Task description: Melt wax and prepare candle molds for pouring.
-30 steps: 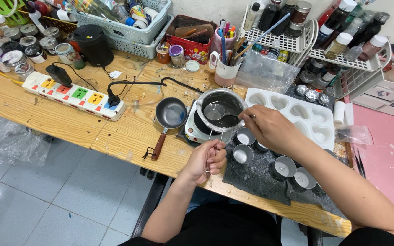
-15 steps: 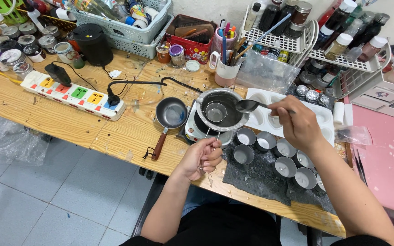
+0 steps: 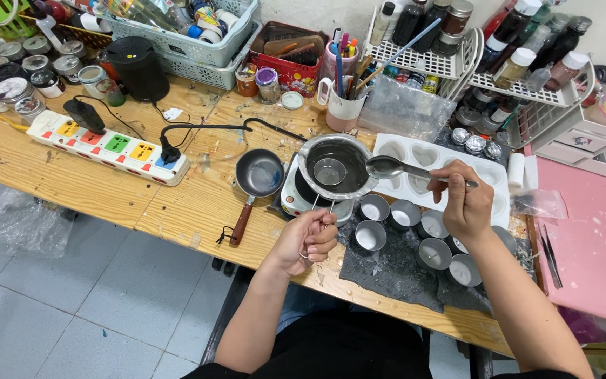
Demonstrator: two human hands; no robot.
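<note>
Now, at the table's left edge, a power strip (image 3: 106, 149); next, a small saucepan (image 3: 259, 173) beside the hot plate (image 3: 296, 198). Left hand (image 3: 308, 242) closed around the wire handle of the melting pot (image 3: 337, 166), near the front edge. Since 1.0 s ago, the spoon (image 3: 386, 167) has left the pot; right hand (image 3: 467, 198) pinches its handle, bowl level over the heart mould (image 3: 489, 177). Judged: a loaded scoop, above the small metal cups (image 3: 373, 235).
</note>
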